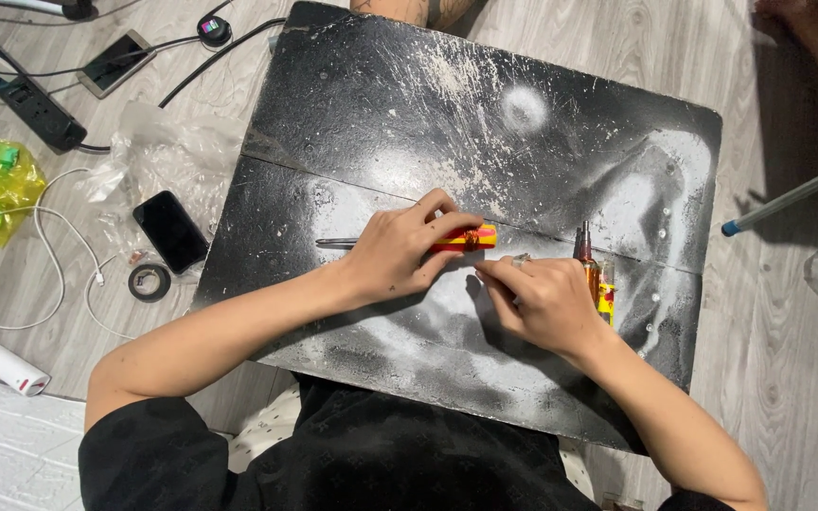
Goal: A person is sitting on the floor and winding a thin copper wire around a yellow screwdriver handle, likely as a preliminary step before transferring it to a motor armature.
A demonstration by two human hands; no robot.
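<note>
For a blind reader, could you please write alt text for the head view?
Seen from above, a left hand presses a red-and-yellow screwdriver on a scuffed black board, while the right hand rests beside a small bottle.

There is one camera, on the person's head. It looks straight down, from close up, at the scratched black board (485, 142) filling the middle of the frame, with grey wooden floor (788, 378) around the edges.

A scuffed black board (523, 123), smeared with white, lies on a pale grey wood-plank floor (788, 369). At lower left, white textured flooring (2, 454) adjoins it. Lighting is even.
</note>
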